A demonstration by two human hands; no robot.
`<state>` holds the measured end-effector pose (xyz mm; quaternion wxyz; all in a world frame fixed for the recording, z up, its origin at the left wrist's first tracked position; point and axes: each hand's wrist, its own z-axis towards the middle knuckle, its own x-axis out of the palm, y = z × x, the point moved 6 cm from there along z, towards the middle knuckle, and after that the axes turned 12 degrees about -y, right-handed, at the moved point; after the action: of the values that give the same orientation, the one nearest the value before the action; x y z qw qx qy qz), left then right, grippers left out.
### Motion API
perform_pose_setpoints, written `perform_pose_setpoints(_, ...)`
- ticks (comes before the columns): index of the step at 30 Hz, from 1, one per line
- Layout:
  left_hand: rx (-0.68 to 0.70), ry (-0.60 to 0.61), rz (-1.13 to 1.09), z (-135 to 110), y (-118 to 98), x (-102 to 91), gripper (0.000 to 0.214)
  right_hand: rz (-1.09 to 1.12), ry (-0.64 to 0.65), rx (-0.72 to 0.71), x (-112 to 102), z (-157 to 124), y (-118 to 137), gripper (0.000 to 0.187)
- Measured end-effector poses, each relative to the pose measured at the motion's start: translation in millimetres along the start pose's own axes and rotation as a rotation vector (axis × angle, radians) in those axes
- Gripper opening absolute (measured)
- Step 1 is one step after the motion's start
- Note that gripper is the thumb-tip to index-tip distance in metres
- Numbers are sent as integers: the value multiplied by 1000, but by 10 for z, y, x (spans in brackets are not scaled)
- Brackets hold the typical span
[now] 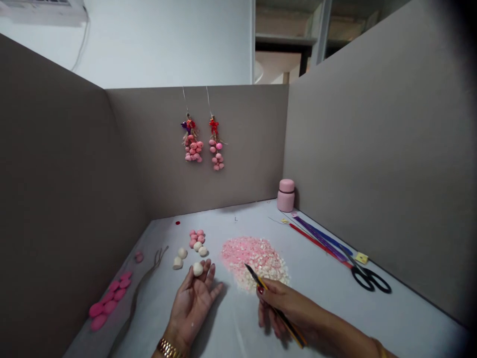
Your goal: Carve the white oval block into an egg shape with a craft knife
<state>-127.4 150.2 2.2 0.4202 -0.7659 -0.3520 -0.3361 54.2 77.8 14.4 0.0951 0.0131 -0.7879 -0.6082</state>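
Observation:
Palm up, my left hand [193, 300] holds a small white ball [198, 269] at the tips of its thumb and fingers. My right hand [278, 301] grips a yellow and black craft knife [291, 330], its dark blade pointing up and left, apart from the ball. Beyond the knife lies a flat heap of pink and white shavings [257, 258]. Past my left fingertips are several white pieces [182, 253], some rounded and one more block-like, beside a cluster of pink balls [197, 237].
At left lie bright pink rounded pieces [109, 302] and a dry twig [138, 293]. Black-handled scissors [367, 278], ribbon strips [316, 237] and a pink jar [286, 195] line the right side. Two pink-ball hangings [193, 147] hang on the back partition [249, 149].

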Motion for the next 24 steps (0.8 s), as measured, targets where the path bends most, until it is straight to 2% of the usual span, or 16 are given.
perform_pose_setpoints(4,-36,10,-23,-66,200,277,36,-167,72,-136,258,-166,60,44)
perform_pose_setpoints(6,-49,12,-26,-93,282,416,37,-360,117,-295,397,-223,138,46)
perform_pose_setpoints(9,-64,18,-21,-135,379,582,40,-451,169,-367,503,-231,157,45)
perform_pose_setpoints(11,-63,25,-7,-158,417,651,44,-456,122,-359,462,-190,136,43)
perform_pose_setpoints(15,-20,18,60,-152,424,676,48,-384,-38,-219,275,-127,54,38)
perform_pose_setpoints(18,32,8,169,-132,410,634,47,-383,4,-248,260,-162,88,46)
perform_pose_setpoints(21,117,22,344,-170,375,607,30,-320,115,-254,246,-177,136,56)
perform_pose_setpoints(23,180,58,473,-225,336,628,6,-211,27,-216,105,-120,170,57)
perform_pose_setpoints(24,203,87,539,-250,320,652,10,-162,-72,-218,-2,-82,199,56)
